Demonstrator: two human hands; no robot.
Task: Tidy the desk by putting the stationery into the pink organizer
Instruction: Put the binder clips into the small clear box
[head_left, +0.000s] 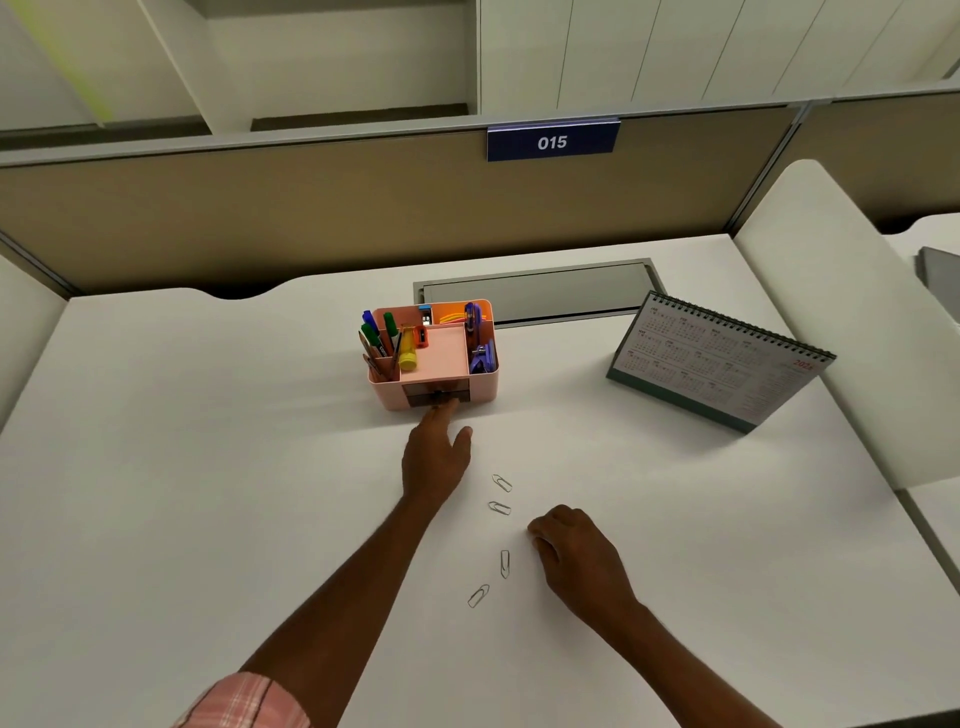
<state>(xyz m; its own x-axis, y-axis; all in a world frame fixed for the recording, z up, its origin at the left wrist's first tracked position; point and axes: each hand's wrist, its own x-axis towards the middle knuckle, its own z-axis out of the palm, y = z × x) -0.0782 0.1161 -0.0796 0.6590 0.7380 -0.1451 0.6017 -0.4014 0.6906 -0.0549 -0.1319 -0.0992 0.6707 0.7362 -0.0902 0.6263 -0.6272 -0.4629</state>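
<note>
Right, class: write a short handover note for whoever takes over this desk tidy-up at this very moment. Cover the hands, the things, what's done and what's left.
Left hand: stretched forward, fingertips at the small drawer in the front of the pink organizer, thumb held apart.
Right hand: resting on the desk with its fingers curled under; anything beneath them is hidden.
Done: pens and markers and other small stationery already sit in the organizer's compartments.
Left: four paper clips lie loose on the desk, between the two arms.
The desk calendar stands apart to the right.
</note>
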